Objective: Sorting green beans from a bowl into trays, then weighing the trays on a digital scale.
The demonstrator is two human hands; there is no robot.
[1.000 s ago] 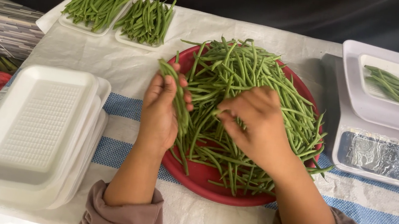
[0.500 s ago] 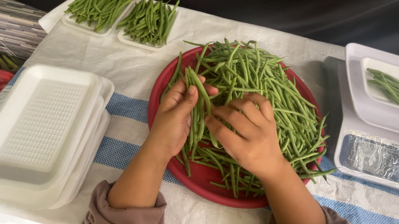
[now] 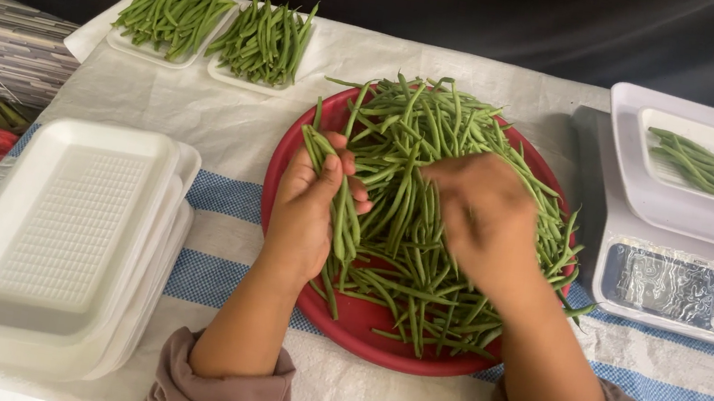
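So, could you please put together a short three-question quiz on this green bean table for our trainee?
1. True or false: the left hand grips a small bunch of green beans over the red tray.
2. Which item sits on the weighing scale?
A. a red bag
B. a white tray with a few beans
C. a stack of empty trays
3. Fill in: the stack of empty foam trays lies on the person's ____ side.

Key:
1. True; the right hand, blurred, is on the bean pile.
2. B
3. left
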